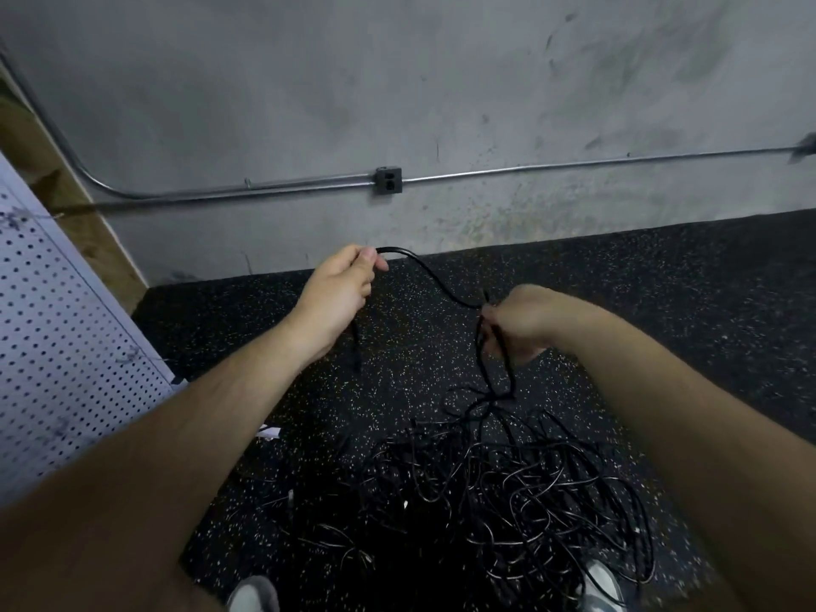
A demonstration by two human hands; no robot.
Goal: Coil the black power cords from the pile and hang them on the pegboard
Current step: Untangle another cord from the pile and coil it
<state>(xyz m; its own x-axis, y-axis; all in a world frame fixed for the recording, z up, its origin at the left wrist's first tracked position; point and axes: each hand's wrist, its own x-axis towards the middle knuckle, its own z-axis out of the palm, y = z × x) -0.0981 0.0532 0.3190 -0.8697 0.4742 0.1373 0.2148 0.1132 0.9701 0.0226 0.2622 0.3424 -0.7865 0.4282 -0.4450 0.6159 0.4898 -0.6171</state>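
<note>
Cord [435,280] between both hands [342,293] [521,324] (pile [508,492] below)

Single head-worn wide-angle view, facing forward and down, close above speckled floor [662,302], grey wall [397,81] ahead

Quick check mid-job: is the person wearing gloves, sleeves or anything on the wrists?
No gloves on the left hand or the right hand. No ring, watch or wristband shows. The left forearm and right forearm are bare as far as the frame reaches; no sleeve is in view.
</note>
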